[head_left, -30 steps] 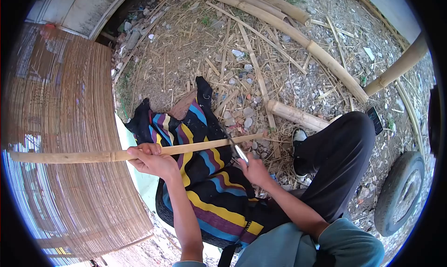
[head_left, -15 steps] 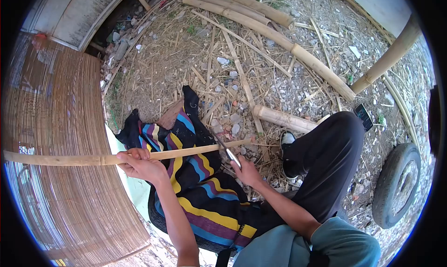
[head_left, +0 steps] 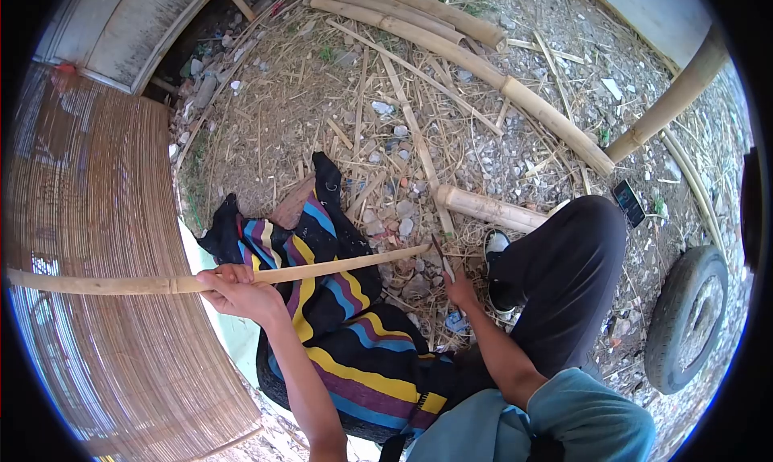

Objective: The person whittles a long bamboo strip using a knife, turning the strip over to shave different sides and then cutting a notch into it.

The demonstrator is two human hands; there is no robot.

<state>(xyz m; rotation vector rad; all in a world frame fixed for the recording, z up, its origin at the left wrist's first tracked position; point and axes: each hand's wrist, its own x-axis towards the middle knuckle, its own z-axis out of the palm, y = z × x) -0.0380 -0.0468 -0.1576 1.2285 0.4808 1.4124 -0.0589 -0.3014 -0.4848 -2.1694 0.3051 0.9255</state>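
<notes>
A long bamboo strip (head_left: 346, 265) lies across the view, its left part over a woven slat screen and its right end above the littered ground. My left hand (head_left: 245, 294) is closed around the strip left of its middle. My right hand (head_left: 463, 289) grips a knife (head_left: 442, 258), whose blade is at the strip's right end; whether they touch, I cannot tell. Beneath the strip, a striped cloth (head_left: 370, 341) in black, yellow, blue and purple covers my leg.
The slat screen (head_left: 105, 180) stands at the left. Bamboo poles (head_left: 467, 59) and loose strips lie on the ground ahead. A short bamboo piece (head_left: 491, 208) is near my shoe (head_left: 497, 243). A phone (head_left: 629, 203) and a tire (head_left: 686, 321) lie at the right.
My right hand and the knife have moved right along the strip to its end. The strip's right end has dipped slightly, and my left hand still holds it.
</notes>
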